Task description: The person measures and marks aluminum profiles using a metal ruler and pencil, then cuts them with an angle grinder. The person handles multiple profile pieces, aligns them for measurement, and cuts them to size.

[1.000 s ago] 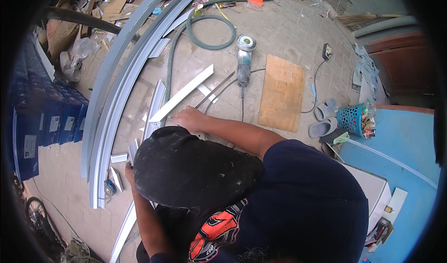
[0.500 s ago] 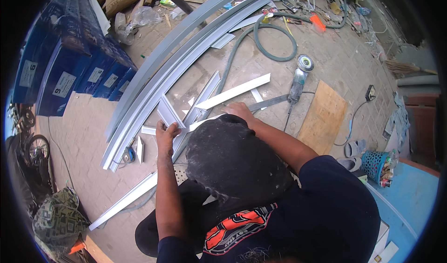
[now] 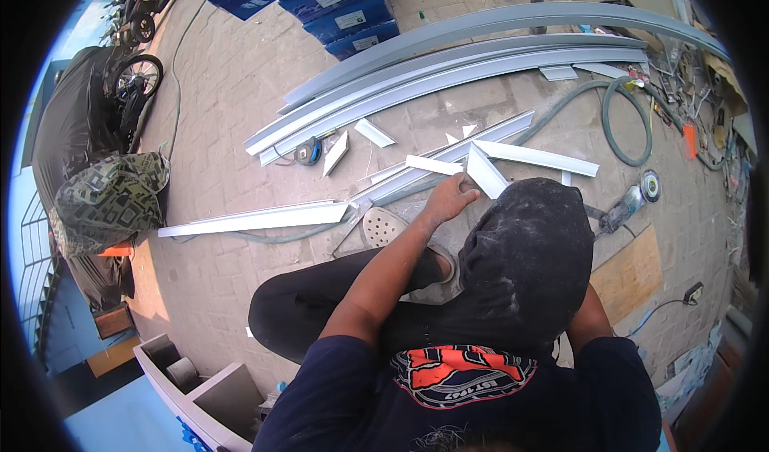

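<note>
My left hand (image 3: 451, 199) is closed, pinching the lower side of a short white trim piece (image 3: 485, 172) that stands at a slant. Beside my fingers lies another short white strip (image 3: 434, 164), its end close to the piece I hold. A longer white strip (image 3: 553, 158) reaches off to the right. Beneath them runs a grey-white channel profile (image 3: 400, 181) on the paving. Of my right arm only part of the forearm (image 3: 590, 317) shows; a large bulge of dusty black cloth (image 3: 529, 252) hides the hand.
Long metal profiles (image 3: 448, 64) lie across the far side. An angle grinder (image 3: 629, 204), plywood board (image 3: 629, 280) and coiled hose (image 3: 609, 124) are at the right. Left of my hand are a tape measure (image 3: 308, 152) and a long white strip (image 3: 256, 218). Blue boxes (image 3: 344, 12) stand behind.
The view has swung toward the left. My left hand has carried the short trim piece rightward, to the end of the longer strip. My right hand has gone out of sight behind the black cloth.
</note>
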A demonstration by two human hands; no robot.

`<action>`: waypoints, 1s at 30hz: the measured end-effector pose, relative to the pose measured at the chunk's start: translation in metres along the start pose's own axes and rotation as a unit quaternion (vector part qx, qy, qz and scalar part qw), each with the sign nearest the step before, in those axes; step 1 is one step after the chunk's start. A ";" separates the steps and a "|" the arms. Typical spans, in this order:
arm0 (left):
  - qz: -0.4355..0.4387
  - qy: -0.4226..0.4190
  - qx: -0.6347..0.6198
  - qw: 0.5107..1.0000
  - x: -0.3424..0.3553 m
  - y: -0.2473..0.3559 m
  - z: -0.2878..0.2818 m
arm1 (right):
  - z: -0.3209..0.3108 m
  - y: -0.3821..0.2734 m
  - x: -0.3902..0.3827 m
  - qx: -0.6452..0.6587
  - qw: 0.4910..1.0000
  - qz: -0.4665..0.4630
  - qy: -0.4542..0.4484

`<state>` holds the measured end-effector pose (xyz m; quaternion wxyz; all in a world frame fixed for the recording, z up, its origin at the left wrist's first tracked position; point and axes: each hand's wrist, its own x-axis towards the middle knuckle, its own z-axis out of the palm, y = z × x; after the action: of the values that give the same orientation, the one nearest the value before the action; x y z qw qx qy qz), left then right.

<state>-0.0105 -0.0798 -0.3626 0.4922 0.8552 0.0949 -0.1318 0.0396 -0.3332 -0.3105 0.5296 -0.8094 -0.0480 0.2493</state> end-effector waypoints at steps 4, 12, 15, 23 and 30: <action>-0.081 0.225 0.083 0.967 0.006 -0.030 -0.047 | -0.003 -0.008 0.008 -0.025 1.000 0.015 -0.002; -0.232 0.521 -0.114 0.813 0.026 -0.097 -0.148 | -0.008 0.003 0.018 -0.055 0.998 0.030 -0.010; -0.186 0.526 -0.006 0.830 0.025 -0.083 -0.148 | -0.005 0.006 0.013 -0.066 0.997 0.035 -0.011; 0.075 0.076 0.055 0.993 0.031 0.024 -0.035 | 0.017 0.016 0.021 -0.117 0.993 -0.006 -0.026; -0.046 0.105 0.088 0.990 0.017 0.004 -0.054 | 0.018 -0.003 0.035 -0.057 0.996 0.052 -0.039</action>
<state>0.0137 -0.0341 -0.3390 0.3958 0.8989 0.1735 -0.0718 0.0622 -0.3048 -0.3255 0.4665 -0.8295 -0.0405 0.3044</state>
